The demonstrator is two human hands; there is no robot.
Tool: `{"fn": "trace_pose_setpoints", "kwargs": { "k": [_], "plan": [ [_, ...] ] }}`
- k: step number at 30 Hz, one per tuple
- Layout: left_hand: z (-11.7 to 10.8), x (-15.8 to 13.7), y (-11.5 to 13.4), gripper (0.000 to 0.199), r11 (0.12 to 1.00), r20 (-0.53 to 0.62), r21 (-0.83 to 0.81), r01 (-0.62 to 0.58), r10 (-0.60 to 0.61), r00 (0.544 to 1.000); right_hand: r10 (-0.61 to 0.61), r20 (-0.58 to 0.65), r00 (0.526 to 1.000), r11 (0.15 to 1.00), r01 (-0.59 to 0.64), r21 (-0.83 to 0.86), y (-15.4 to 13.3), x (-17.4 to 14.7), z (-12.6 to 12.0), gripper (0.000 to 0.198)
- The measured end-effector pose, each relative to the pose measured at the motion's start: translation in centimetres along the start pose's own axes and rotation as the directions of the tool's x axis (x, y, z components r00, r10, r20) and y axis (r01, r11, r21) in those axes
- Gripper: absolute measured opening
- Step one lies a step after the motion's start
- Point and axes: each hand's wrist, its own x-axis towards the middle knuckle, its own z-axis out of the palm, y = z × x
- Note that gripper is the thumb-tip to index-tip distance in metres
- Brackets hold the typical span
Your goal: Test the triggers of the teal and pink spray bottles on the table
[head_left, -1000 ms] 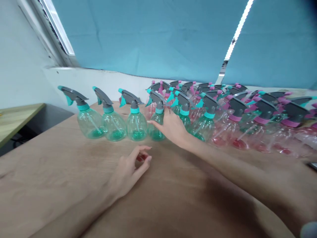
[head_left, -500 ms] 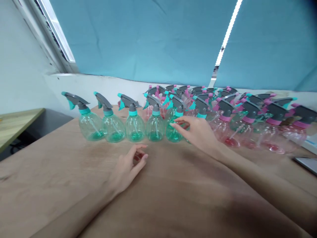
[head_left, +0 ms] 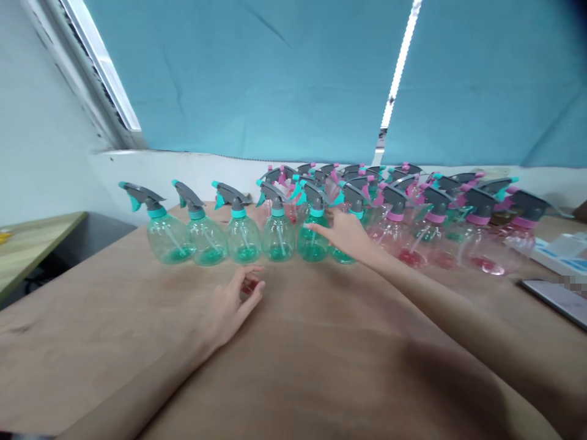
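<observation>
A row of clear green spray bottles (head_left: pixel 244 239) with grey and turquoise trigger heads stands upright on the wooden table (head_left: pixel 284 342). My right hand (head_left: pixel 347 237) is at one green spray bottle (head_left: pixel 310 243), its thumb stretched across the front and its fingers reaching in beside the neck, partly hidden. Thumb and fingers are apart; I cannot tell how firmly they touch the bottle. My left hand (head_left: pixel 233 308) rests near the table in front of the row, fingers loosely curved, thumb apart, holding nothing.
To the right stand pink spray bottles (head_left: pixel 481 247), with several more pink and green ones crowded behind. A flat dark-edged device (head_left: pixel 557 299) and a white-and-blue box (head_left: pixel 562 253) lie at the right. Another table (head_left: pixel 39 235) stands left; a blue blind (head_left: pixel 257 79) hangs behind.
My right hand has moved forward, from in front of the green bottle to beside its neck. My left hand stays nearly in place. The view has shifted slightly right.
</observation>
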Motion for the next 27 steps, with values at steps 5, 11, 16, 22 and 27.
{"fn": "trace_pose_setpoints", "kwargs": {
  "k": [5, 11, 16, 22, 27],
  "plan": [
    [0.1, 0.0, -0.1, 0.029, 0.998, 0.017, 0.053, -0.036, 0.035, 0.999, 0.057, 0.101, 0.993, 0.996, -0.050, -0.069, -0.6, 0.7, 0.2, 0.033],
    [0.2, 0.0, 0.0, 0.030, 0.992, 0.039, 0.096, -0.076, 0.073, 0.997, 0.058, 0.116, 0.992, 0.990, -0.042, -0.135, -1.3, -0.4, -0.7, 0.046],
    [0.8, 0.2, 1.2, 0.029, 0.992, 0.067, 0.083, -0.091, 0.086, 0.994, -0.043, 0.107, 0.993, 0.990, 0.057, -0.132, -1.3, -2.9, -2.1, 0.069],
    [3.2, 0.4, 4.9, 0.047, 0.995, 0.080, -0.001, -0.095, 0.095, 0.992, -0.130, 0.138, 0.982, 0.979, 0.149, -0.137, -0.3, -7.2, -4.7, 0.061],
    [5.5, 0.9, 8.6, 0.078, 0.964, 0.176, -0.251, -0.090, 0.137, 0.975, -0.150, 0.218, 0.964, 0.975, 0.181, -0.128, 0.8, -10.4, -7.3, 0.054]
  ]
}}
